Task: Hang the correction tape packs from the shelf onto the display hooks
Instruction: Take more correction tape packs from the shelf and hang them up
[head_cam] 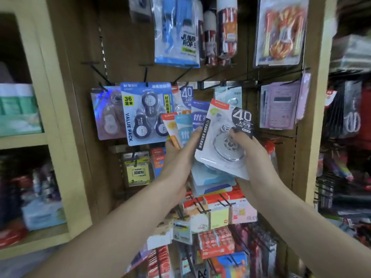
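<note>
My left hand (178,153) grips a fanned stack of correction tape packs (185,127), orange, light blue and dark blue cards. My right hand (253,155) holds a white pack marked 40 (218,141), thumb pressed on its clear blister, tilted to the right in front of the display. Behind it a row of black display hooks (212,77) juts from a metal rail. A blue value pack of three tapes (144,113) hangs on a hook at left, a purple pack (107,113) beside it, and another 40 pack (186,95) behind my stack.
Jump rope packs (176,31) hang above. A purple calculator pack (279,105) hangs at the right. Sticky notes and erasers (218,217) fill hooks below my hands. A cream shelf unit (56,117) stands at the left, and scissors (351,119) hang far right.
</note>
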